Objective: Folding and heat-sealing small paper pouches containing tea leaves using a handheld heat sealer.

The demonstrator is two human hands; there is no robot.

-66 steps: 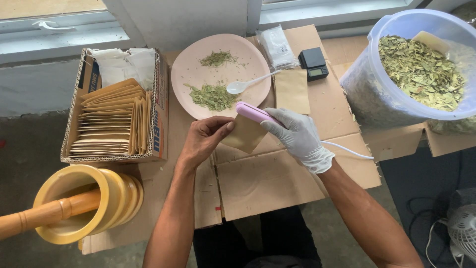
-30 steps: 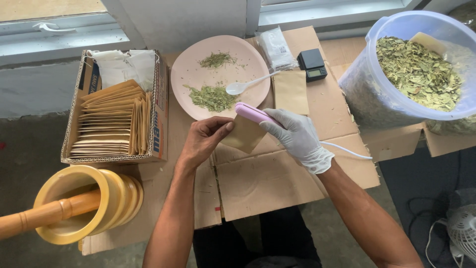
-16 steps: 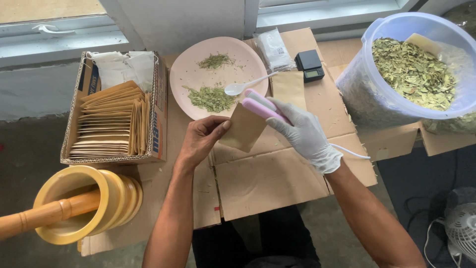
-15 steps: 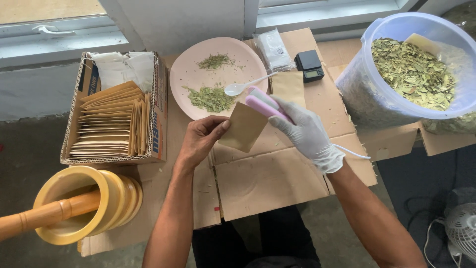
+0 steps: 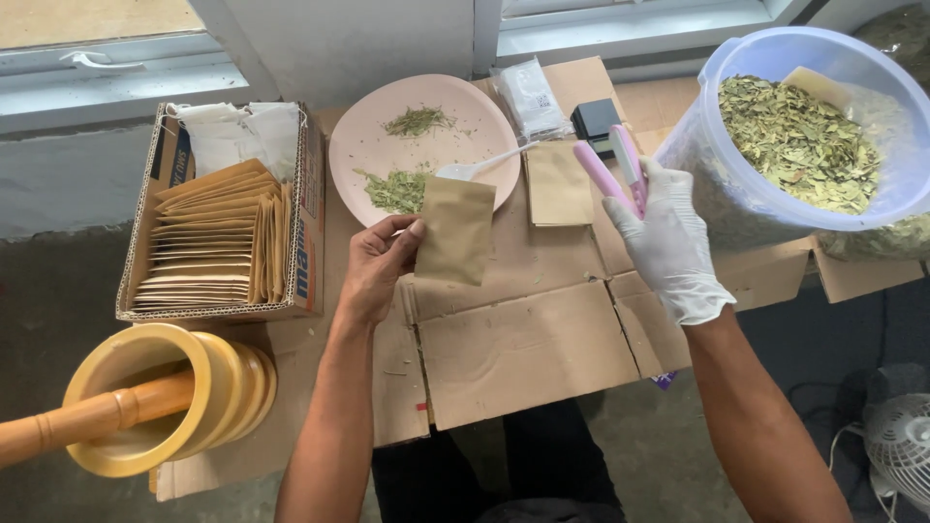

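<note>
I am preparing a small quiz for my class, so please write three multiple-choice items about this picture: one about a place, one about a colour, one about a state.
1. Where does the white spoon lie?
A. on the pink plate
B. in the cardboard box
C. inside the yellow mortar

2. What colour is the sealing tool in the gloved right hand?
A. green
B. pink
C. black

3. In what state is the brown pouch at the left hand?
A. torn in two pieces
B. stacked with the others in the box
C. pinched at its edge by the fingers, above the flattened cardboard

Answers:
1 A: its bowl rests on the plate beside the crushed leaves.
2 B: both of its arms are pink.
3 C: the thumb and fingers grip its left edge, and it is whole.
</note>
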